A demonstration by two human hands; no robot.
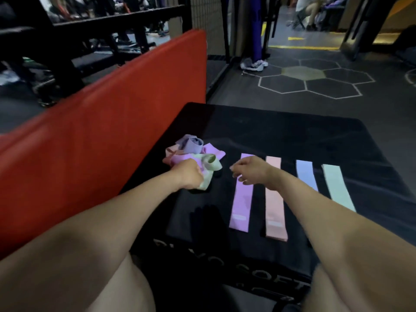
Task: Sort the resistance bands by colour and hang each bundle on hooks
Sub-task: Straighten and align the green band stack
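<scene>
1. Fingers of the left hand (189, 174) are curled tight round a pale green band (208, 171), gripping it at the near edge of a tangled pile of bands (193, 154).
2. Fingers of the right hand (248, 171) hang loosely bent and hold nothing; the hand hovers over the far end of the purple band (242, 199), its wrist crossing the top of the pink band (275, 206).
3. That tangled pile sits on the left part of a black mat (292, 136) and mixes lilac, purple, pink and pale green bands, crumpled over one another.
4. To the right of the pile, four bands lie flat and straight, side by side with gaps between them: purple, then pink, then a blue band (306, 174), then a mint band (337, 188) farthest right.
5. The purple and pink bands each show a small pale label near their near ends.
6. The right forearm covers the near part of the blue band.
7. The black mat carries pale lettering along its near edge, partly hidden by the person's knees.
8. A red padded bench (101, 131) runs along the mat's left side, touching it.
9. Beyond lies a dark floor with hexagon markings (315, 79), a pair of pale shoes (254, 64) next to a post, and black rack frames at the upper left.
10. A seated person (308, 10) is visible far off at the top right.
</scene>
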